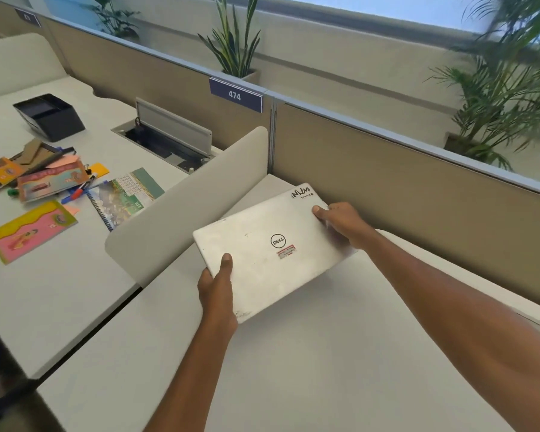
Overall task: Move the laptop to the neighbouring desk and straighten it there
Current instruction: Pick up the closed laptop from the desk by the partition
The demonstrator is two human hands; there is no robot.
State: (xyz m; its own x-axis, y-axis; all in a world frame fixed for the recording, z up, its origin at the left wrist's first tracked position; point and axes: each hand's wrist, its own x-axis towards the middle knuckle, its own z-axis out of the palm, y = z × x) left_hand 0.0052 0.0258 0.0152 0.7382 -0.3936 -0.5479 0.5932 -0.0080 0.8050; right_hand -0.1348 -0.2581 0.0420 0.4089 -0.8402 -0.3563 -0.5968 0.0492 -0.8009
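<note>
I clamp both hands, left (216, 289) and right (340, 220), on opposite edges of the closed laptop (272, 251); it looks rigid, smooth, slippery.

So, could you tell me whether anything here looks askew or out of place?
The closed laptop, held by the left hand and right hand, sits skewed to the desk edges. Papers lie scattered on the neighbouring desk.

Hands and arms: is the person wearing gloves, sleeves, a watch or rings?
No. The left hand and right hand are bare, with no gloves. Both forearms show no sleeves, and no watch, bracelet or rings are visible.
</note>
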